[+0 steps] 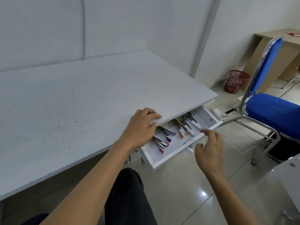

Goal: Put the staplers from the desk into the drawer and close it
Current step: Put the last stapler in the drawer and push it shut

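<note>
The white drawer (170, 155) under the desk's right front edge stands partly pulled out. Several metal staplers lie inside: a purple-tipped one (165, 134), a red-tipped one (159, 146), an orange-tipped one (179, 129) and a silver one (194, 122). My left hand (142, 127) rests flat on the desk's front edge above the drawer, fingers curled over the rim, holding nothing. My right hand (209, 148) hovers in front of the drawer's front panel with fingers spread, empty and slightly blurred. No stapler shows on the white desk top (73, 103).
A blue padded chair (272, 109) with a metal frame stands to the right of the drawer. A red mesh bin (235, 81) sits by the far wall. My dark-trousered leg (129, 197) is below the desk edge. A second white surface (287, 179) juts in at lower right.
</note>
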Tool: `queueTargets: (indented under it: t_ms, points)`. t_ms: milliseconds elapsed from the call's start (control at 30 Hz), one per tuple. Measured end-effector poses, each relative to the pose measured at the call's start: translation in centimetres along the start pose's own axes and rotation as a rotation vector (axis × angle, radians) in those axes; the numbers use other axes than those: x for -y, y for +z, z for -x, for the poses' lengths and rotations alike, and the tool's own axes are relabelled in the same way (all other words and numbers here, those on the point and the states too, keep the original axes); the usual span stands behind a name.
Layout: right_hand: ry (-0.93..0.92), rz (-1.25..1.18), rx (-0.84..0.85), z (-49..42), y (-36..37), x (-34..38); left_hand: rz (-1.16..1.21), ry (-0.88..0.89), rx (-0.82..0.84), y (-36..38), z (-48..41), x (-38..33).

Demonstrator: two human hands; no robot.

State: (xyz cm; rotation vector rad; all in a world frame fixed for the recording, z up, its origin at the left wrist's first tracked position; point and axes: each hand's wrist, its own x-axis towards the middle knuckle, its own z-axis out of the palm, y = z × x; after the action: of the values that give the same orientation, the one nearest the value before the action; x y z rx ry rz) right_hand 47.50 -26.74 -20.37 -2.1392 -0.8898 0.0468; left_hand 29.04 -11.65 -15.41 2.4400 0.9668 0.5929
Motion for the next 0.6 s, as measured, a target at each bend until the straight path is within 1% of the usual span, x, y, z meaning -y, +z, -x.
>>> queueTargets:
  t_ms: [33, 67, 100, 133, 200, 300, 367, 433, 600]
  points:
    - [0.165, -0.138, 0.021, 0.3, 0.0, -1.3, -0.013, 0.003, 0.001, -0.1, 0.1, 0.0]
    - [0.352, -0.283, 0.088, 0.5, 0.3, -2.5, -0.026, 0.005, 0.003, -0.1, 0.2, 0.0]
    - [0.506, -0.393, 0.190, 0.9, 0.7, -3.4, -0.037, 0.007, 0.002, -0.1, 0.2, -0.1]
    - [0.573, -0.446, 0.304, 1.5, 1.0, -4.1, -0.043, 0.012, 0.001, -0.2, 0.2, -0.1]
    - [0.525, -0.446, 0.478, 2.7, 1.9, -4.6, -0.049, 0.012, 0.002, -0.2, 0.2, 0.0]
    - [0.433, -0.512, 0.551, 4.0, 3.0, -3.1, -0.048, -0.001, 0.018, -0.2, 0.3, 0.0]
    - [0.420, -0.583, 0.553, 4.3, 3.6, -2.2, -0.058, -0.009, 0.030, -0.2, 0.3, -0.2]
    - [0.423, -0.633, 0.519, 4.3, 4.2, -1.8, -0.087, -0.016, 0.057, -0.3, 0.3, -0.5]
    - [0.427, -0.645, 0.413, 4.0, 5.5, -0.1, -0.145, -0.012, 0.091, 0.1, 0.1, -0.7]
